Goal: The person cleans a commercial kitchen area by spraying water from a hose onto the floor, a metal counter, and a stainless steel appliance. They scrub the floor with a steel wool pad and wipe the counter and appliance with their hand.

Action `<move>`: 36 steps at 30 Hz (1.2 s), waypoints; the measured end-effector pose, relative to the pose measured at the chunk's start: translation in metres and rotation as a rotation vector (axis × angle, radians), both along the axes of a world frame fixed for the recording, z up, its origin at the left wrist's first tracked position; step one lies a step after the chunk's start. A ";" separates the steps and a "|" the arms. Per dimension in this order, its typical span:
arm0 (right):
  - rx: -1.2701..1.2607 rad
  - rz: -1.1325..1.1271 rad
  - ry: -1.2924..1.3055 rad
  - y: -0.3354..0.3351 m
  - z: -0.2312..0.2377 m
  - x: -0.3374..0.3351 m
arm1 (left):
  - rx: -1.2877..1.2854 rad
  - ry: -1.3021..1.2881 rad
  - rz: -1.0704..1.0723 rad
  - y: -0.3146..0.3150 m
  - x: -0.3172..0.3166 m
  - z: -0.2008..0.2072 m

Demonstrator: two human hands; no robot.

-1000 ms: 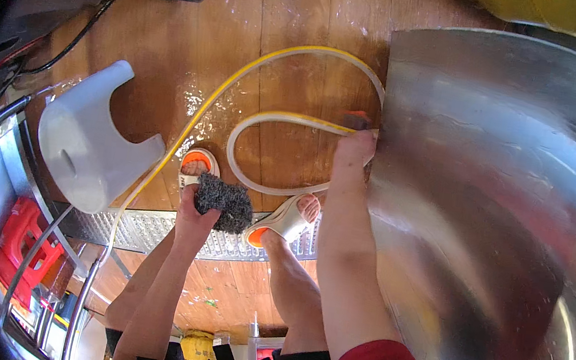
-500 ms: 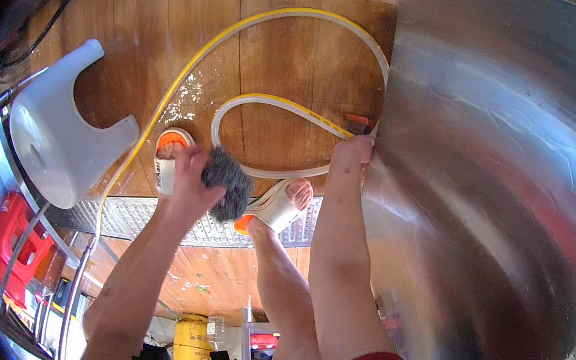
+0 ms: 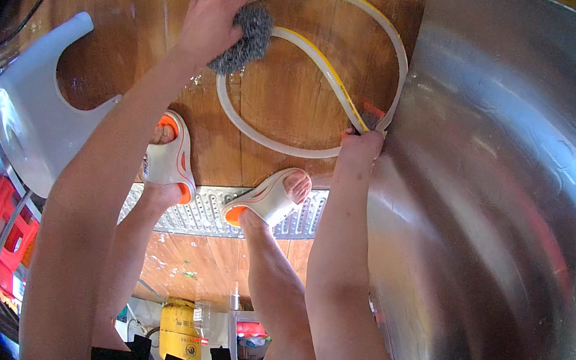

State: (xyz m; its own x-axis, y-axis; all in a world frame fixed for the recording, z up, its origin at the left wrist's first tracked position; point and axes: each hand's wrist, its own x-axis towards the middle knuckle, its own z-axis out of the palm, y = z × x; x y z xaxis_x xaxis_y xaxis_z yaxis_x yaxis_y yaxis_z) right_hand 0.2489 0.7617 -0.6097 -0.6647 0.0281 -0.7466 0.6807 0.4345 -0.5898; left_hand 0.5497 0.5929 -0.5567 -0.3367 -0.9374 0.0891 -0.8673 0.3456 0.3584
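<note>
Clutching a grey pad [image 3: 252, 33] (shaggy), the left hand [image 3: 211, 20]

The head view looks from the left one of two wide fisheye cameras worn side by side on the person's head, facing down at the wooden floor [image 3: 289, 95], upright and unmirrored. It sits near enough that the forearms [image 3: 347, 255] loom large from below, with the left hand [image 3: 211, 22] and right hand [image 3: 362, 146] farther up; a shiny metal surface [image 3: 504, 210] fills the right side, and dark curved borders close the corners.
</note>
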 end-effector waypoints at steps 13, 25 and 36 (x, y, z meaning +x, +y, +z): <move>-0.202 0.067 -0.260 -0.010 0.021 -0.002 | 0.680 -0.401 0.150 -0.014 -0.002 -0.002; -0.462 0.027 -0.066 -0.122 0.007 0.031 | 0.499 -0.691 0.483 -0.034 0.171 0.014; -0.098 -0.112 0.088 -0.042 0.002 0.006 | 0.546 -0.727 0.616 0.002 0.256 -0.032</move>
